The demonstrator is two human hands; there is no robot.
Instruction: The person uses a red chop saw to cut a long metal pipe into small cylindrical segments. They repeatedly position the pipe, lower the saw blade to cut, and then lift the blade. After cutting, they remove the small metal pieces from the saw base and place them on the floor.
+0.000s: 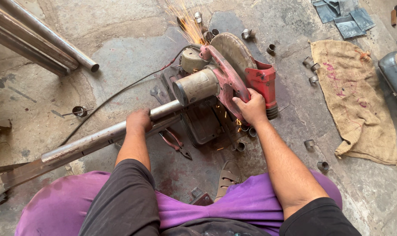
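Chop saw (220, 83) sits on the concrete floor (132, 52) right in the middle of the scene, red body, blade swung down with sparks (185, 17) flying off to the far side. The right hand (251, 109) is wrapped fully closed around the saw's red handle, pressing it down, which makes sense since the blade only bites when the arm is pushed low. The left hand (139, 121) is clamped shut over a long steel pipe (97, 140) that runs from the near left into the saw's base, so it looks like it's holding the pipe steady against the cut.

A sandalled foot (228, 175) is planted just near the base, probably to brace things. Short cut rings (314, 65) lie scattered around the far and right side of the saw, about where offcuts would drop. Pliers (176, 144) lie on the floor just under the pipe, close at hand. A burlap sack (356, 100) is spread out on the right, and more long pipes (36, 39) rest at the far left.
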